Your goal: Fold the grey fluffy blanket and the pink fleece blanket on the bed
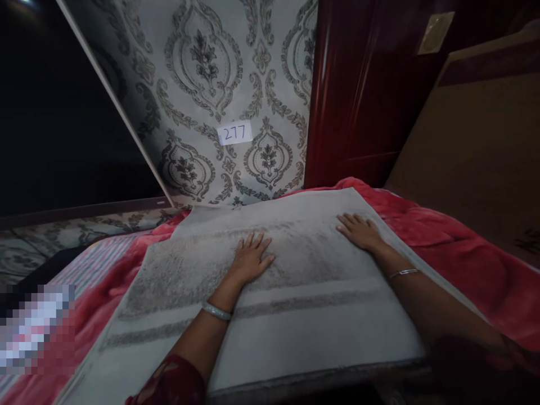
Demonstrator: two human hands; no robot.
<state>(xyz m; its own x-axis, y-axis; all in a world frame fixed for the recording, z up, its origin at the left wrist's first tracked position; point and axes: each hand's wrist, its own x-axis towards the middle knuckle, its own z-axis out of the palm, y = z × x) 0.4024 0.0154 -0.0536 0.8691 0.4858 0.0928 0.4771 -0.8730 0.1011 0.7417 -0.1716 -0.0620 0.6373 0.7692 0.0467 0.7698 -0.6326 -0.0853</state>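
A pale cloth with grey patterned bands (pixel 312 326) lies spread out in front of me, fairly flat. My left hand (pixel 251 259) rests palm down near its middle, on the grey speckled band, fingers apart. Farther right, my right hand (pixel 358 230) also lies flat on the cloth near its right edge, with the fingers spread. Neither hand grips anything. Under the cloth is a red plush blanket (pixel 439 225), which shows on both sides.
Patterned wallpaper (pixel 202 62) with a paper label reading 277 (pixel 235 133) rises behind. A dark television screen (pixel 63 112) stands at left. Dark red wood panelling (pixel 350 84) and a large cardboard box (pixel 476 129) are at right. Striped fabric (pixel 93 261) lies at left.
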